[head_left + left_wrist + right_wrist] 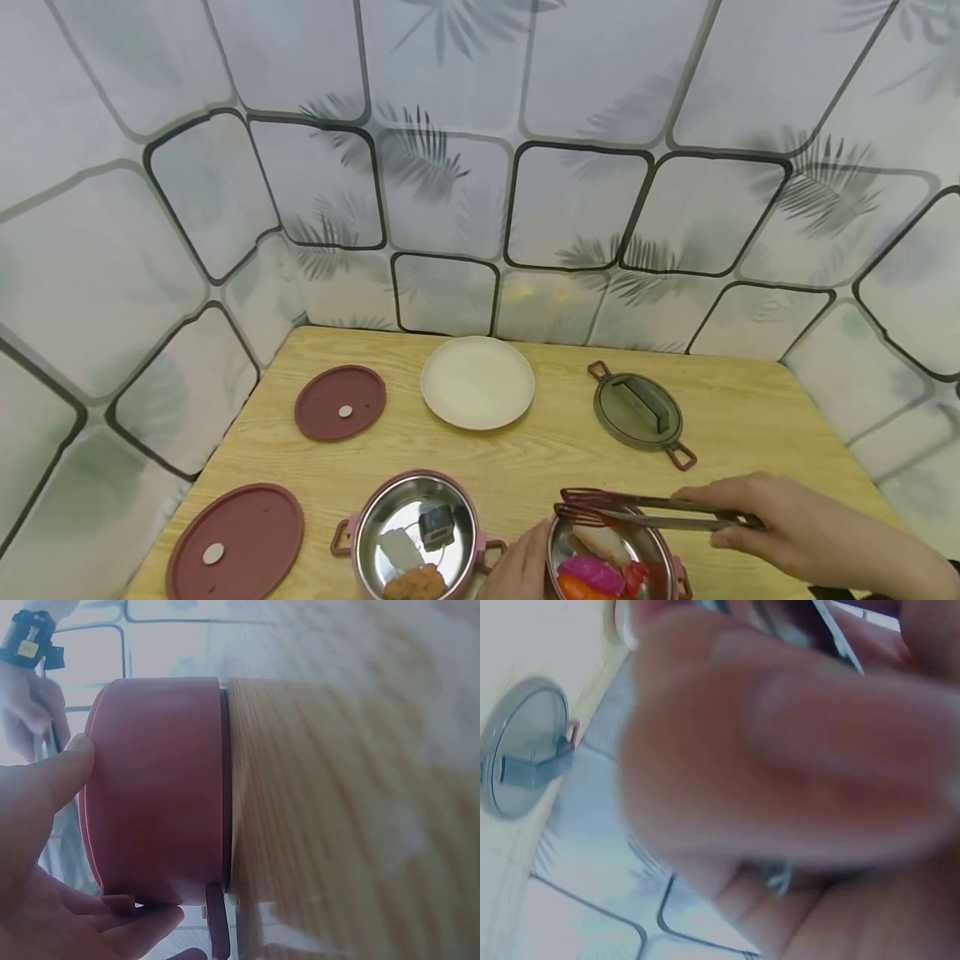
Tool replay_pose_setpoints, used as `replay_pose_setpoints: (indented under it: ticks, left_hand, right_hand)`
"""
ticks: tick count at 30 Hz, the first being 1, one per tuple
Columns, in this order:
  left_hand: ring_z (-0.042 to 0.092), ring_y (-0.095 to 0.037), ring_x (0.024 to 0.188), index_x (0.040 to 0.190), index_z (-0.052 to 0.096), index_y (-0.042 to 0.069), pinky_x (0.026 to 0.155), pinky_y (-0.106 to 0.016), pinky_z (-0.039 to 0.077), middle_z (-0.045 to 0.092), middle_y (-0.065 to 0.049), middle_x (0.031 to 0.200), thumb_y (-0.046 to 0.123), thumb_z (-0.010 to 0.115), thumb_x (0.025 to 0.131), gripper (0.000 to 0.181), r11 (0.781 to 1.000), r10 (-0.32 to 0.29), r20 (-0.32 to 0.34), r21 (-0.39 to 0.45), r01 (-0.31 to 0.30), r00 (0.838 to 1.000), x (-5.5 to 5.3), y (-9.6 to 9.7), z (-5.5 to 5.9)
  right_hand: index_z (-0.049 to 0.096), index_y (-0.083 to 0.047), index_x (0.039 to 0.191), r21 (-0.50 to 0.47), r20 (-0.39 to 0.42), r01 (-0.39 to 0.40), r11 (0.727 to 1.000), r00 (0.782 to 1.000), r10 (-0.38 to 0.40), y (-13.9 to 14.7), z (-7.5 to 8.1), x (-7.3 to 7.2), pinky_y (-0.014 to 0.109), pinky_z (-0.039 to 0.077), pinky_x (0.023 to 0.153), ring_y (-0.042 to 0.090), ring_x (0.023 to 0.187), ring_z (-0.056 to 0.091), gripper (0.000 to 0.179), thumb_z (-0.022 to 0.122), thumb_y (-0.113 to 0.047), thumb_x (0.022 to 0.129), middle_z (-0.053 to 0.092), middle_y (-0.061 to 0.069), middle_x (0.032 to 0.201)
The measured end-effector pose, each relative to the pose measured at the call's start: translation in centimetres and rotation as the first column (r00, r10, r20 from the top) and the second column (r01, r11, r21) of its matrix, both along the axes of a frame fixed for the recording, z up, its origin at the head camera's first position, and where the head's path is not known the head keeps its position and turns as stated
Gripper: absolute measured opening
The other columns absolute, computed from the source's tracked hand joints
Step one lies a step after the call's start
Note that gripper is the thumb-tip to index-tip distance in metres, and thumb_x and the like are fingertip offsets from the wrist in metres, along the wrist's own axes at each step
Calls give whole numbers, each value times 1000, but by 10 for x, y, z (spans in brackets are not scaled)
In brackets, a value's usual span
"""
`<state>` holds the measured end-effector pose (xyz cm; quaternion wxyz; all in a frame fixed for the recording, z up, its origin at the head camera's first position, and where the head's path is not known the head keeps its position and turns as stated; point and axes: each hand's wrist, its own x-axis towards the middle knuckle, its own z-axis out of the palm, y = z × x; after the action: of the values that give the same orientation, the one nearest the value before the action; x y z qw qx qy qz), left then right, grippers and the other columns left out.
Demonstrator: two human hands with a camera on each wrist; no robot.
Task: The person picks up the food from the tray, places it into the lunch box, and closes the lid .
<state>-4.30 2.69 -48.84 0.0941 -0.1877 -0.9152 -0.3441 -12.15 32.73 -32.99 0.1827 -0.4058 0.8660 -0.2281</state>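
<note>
My right hand point(780, 525) grips a pair of tongs point(660, 510) with metal arms and dark red looped tips. The tips hang over the right pot point(672, 557), at its far rim. My left hand point(517, 568) holds this pot by its left side. In the left wrist view, the thumb rests on the rim of the red pot wall point(157, 787) and the fingers lie by the handle. Inside are a purple toy food piece point(591, 573), an orange piece point(577, 588), a red piece point(634, 575) and a tan one partly hidden.
The left pot point(365, 546) contains a dark block point(437, 527), a pale piece point(401, 550) and a brown fried-looking piece point(415, 583). Two dark red lids point(341, 400) lie at left. A white plate point(477, 383) and a small grey-green lidded pan point(637, 410) stand farther back.
</note>
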Motion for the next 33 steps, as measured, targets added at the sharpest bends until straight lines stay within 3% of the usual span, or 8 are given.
replay_pose_setpoints:
  ticks: [5,13,19,23,26,30,33]
  left_hand:
    - [53,-20,105,135,39,11,79,-37,50,55,-7,123,73,45,79,84,999,36,-22,-4,-36,999,2,2,-1]
    - [52,-18,106,135,39,9,83,-32,49,55,-6,122,65,49,83,77,998,40,-190,-29,-47,981,-1,2,-11]
    - [49,-19,110,137,35,11,85,-36,48,53,-8,125,66,48,82,79,999,-21,-62,28,23,998,-2,0,-8]
    - [47,-19,113,140,31,13,87,-38,47,50,-7,128,67,47,82,80,997,-59,13,48,58,998,-3,-2,-6]
    - [46,-19,114,141,29,13,88,-39,46,49,-8,129,67,47,83,81,995,-82,38,62,80,996,-3,-3,-6]
    - [46,-20,114,140,30,12,87,-39,47,49,-9,129,67,47,83,82,997,-67,17,49,66,998,-2,-3,-5]
    - [46,-19,114,141,30,14,86,-39,47,49,-7,130,69,45,82,82,998,-51,26,36,50,998,-1,-2,-5]
  right_hand:
    - [48,-22,131,-45,-148,83,996,985,-88,-21,-1,-12,30,50,69,6,94,56,39,52,-29,93,59,-2,118]
    - [46,-13,131,-12,-179,177,984,968,-177,-50,-26,-50,36,49,75,12,96,55,48,49,-42,93,59,4,118]
    - [42,-3,132,8,-135,183,983,974,-180,-69,-54,-79,44,49,81,25,104,54,58,48,-45,93,55,15,122]
    - [37,3,133,16,-118,187,982,976,-184,-79,-71,-95,43,49,79,26,100,55,57,53,-34,93,55,20,119]
    - [37,3,133,23,-88,196,980,977,-194,-87,-79,-105,37,49,68,18,84,56,55,57,-27,91,59,14,104]
    - [38,-1,131,52,-40,196,979,980,-194,-99,-84,-114,30,44,50,11,58,49,49,57,-19,90,55,3,80]
    - [35,-2,134,73,26,218,973,975,-221,-109,-86,-118,30,43,42,13,47,48,51,54,-13,87,54,4,80]
